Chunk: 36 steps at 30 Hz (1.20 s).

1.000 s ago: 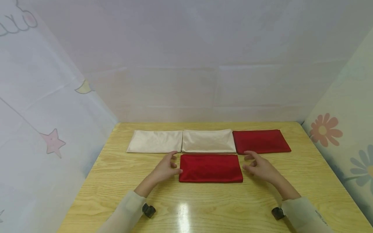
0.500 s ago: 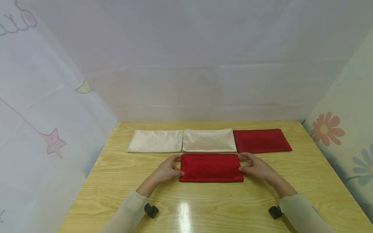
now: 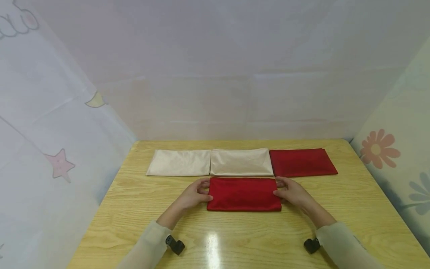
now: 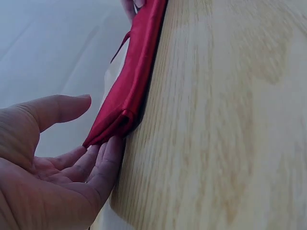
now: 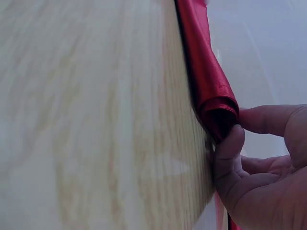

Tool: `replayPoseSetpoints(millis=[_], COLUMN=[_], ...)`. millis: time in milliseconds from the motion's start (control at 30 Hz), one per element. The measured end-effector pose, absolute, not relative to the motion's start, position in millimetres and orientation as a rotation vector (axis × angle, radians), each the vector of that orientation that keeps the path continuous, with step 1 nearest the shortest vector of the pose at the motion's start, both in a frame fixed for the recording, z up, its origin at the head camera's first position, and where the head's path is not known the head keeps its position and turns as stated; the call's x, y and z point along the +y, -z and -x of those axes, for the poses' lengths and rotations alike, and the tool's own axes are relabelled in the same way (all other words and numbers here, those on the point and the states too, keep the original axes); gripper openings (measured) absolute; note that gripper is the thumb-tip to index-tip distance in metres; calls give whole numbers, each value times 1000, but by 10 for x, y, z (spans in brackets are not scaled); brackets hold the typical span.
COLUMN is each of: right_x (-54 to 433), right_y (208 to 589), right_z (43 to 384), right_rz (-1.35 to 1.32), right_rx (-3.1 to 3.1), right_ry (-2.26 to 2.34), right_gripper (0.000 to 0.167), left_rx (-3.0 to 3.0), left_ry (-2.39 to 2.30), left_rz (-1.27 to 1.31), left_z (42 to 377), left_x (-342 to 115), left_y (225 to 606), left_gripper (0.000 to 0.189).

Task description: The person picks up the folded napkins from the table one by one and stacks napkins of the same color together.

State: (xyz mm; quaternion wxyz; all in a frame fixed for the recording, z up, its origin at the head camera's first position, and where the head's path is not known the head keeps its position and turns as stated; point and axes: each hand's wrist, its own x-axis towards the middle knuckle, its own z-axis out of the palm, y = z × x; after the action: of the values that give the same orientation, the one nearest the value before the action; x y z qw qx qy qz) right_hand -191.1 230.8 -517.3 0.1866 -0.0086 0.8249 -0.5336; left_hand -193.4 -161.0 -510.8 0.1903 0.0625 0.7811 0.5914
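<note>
A folded red satin cloth [image 3: 244,194] lies flat on the wooden table, between both hands. At its left end is my left hand [image 3: 192,194]; in the left wrist view the fingertips reach under the folded edge, while the thumb [image 4: 72,106] hovers above, apart from the fabric. My right hand [image 3: 295,193] pinches the opposite end. In the right wrist view, its thumb [image 5: 268,119] meets the upper side of the layered edge [image 5: 218,108] and a bent finger [image 5: 229,151] comes from below.
Behind the red cloth, two folded cream cloths [image 3: 179,163] and a darker red cloth [image 3: 302,162] form a row along the back of the table [image 3: 255,239]. A pale fabric backdrop [image 3: 215,97] stands behind, with printed side panels left and right.
Both hands have come inward to the ends of the nearer red cloth. The right hand has taken hold of its edge; the left fingers have moved under theirs. The cloth has barely shifted.
</note>
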Motion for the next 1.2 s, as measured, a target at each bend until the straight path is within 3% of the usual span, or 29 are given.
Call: replayPoseSetpoints(millis=[567, 833, 1200], right_x=[2227, 2190, 2178], right_y=[5165, 5165, 5139], right_z=[1926, 1880, 1832], right_rz=[1, 45, 73], right_rx=[2515, 2633, 2648], right_ry=[1328, 1282, 1362], right_gripper=[54, 37, 44], left_rx=[1968, 1943, 1958], left_ry=[-1853, -1868, -1924], left_rz=[-213, -236, -254], left_z=[1957, 1945, 1925], left_x=[-1644, -1623, -1576], left_y=[5235, 5211, 5220], left_gripper=[79, 82, 77])
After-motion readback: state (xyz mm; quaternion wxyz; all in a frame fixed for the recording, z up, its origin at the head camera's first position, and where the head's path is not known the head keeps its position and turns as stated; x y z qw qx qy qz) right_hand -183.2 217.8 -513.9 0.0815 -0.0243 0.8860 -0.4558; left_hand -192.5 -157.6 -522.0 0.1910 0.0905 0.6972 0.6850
